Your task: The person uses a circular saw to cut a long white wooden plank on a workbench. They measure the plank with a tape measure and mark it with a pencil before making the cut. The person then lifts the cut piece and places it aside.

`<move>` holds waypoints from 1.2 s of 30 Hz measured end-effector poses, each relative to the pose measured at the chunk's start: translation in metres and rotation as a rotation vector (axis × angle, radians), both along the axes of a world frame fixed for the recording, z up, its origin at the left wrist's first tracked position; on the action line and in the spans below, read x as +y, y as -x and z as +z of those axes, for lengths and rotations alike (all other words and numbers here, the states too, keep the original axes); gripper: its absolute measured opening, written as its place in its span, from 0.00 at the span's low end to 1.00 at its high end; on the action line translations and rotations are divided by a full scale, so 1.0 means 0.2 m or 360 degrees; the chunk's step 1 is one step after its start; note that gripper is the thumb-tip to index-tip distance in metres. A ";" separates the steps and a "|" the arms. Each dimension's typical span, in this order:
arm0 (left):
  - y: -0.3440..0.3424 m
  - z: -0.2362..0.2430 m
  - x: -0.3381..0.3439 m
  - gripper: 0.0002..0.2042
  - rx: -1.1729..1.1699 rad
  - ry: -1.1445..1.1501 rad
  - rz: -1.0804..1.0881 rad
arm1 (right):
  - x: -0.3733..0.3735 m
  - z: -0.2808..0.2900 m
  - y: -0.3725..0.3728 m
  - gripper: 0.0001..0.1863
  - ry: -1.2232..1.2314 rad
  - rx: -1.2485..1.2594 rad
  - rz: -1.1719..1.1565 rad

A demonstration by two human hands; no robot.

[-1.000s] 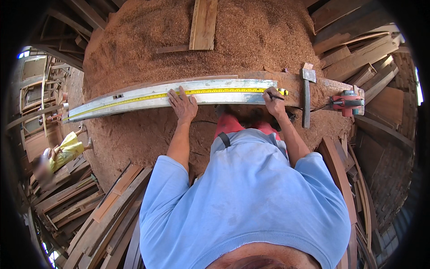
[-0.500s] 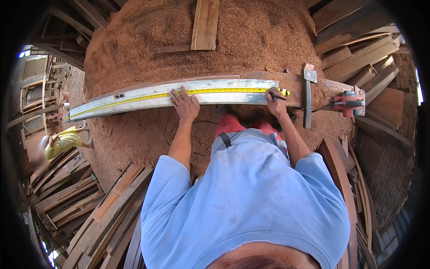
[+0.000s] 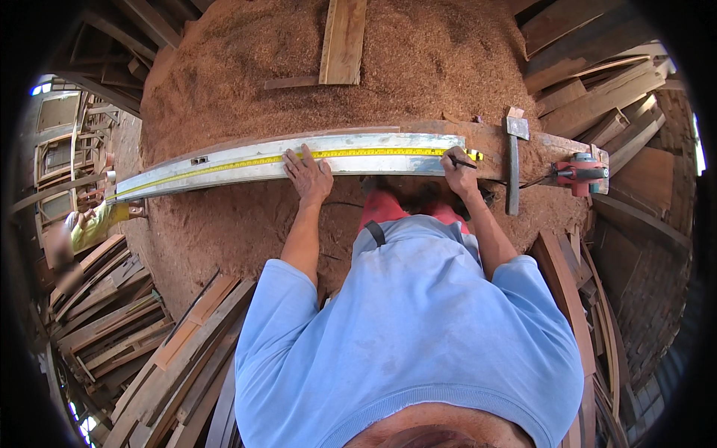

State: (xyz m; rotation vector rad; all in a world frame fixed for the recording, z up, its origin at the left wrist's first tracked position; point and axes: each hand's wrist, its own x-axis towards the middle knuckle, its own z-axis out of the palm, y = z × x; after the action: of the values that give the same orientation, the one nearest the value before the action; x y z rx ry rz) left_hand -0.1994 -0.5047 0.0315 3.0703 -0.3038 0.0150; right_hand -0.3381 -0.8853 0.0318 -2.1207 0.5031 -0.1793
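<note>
A long white-painted board (image 3: pixel 396 164) lies left to right in front of me, with a yellow tape measure (image 3: pixel 373 152) stretched along it. My left hand (image 3: pixel 308 178) is pressed flat on the board near its middle, fingers spread over the tape blade. Near the board's right end, my right hand (image 3: pixel 459 173) grips a dark pen (image 3: pixel 466 163), held by the yellow end of the tape. Whether the pen tip touches the board is too small to tell.
A dark bar with a block-like end (image 3: pixel 515 131) crosses the bench at right, beside a red and grey power tool (image 3: pixel 580 173). Sawdust (image 3: pixel 433 60) spreads beyond the board. Stacked timber (image 3: pixel 175 351) stands lower left. A person in yellow (image 3: pixel 93 226) is near the board's left end.
The person in yellow at the left has shifted up toward the far left end of the board. My hands, the tape and the pen have hardly moved.
</note>
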 end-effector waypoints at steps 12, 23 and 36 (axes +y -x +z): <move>-0.01 0.01 -0.01 0.37 0.0015 0.0030 -0.0033 | -0.01 -0.01 0.00 0.06 0.0012 -0.0117 0.0014; -0.01 0.02 0.02 0.39 0.0106 0.0159 0.0057 | 0.00 -0.01 0.00 0.05 0.0019 -0.0147 0.0031; -0.07 -0.09 -0.16 0.43 0.0047 0.0508 0.1082 | 0.00 0.01 0.01 0.07 0.0039 -0.0150 -0.0008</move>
State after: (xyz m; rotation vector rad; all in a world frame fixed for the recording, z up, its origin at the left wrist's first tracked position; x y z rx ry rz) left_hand -0.1850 -0.5369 0.0138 2.6933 0.6775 0.0423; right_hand -0.3402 -0.8862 0.0330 -2.1241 0.4525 -0.2883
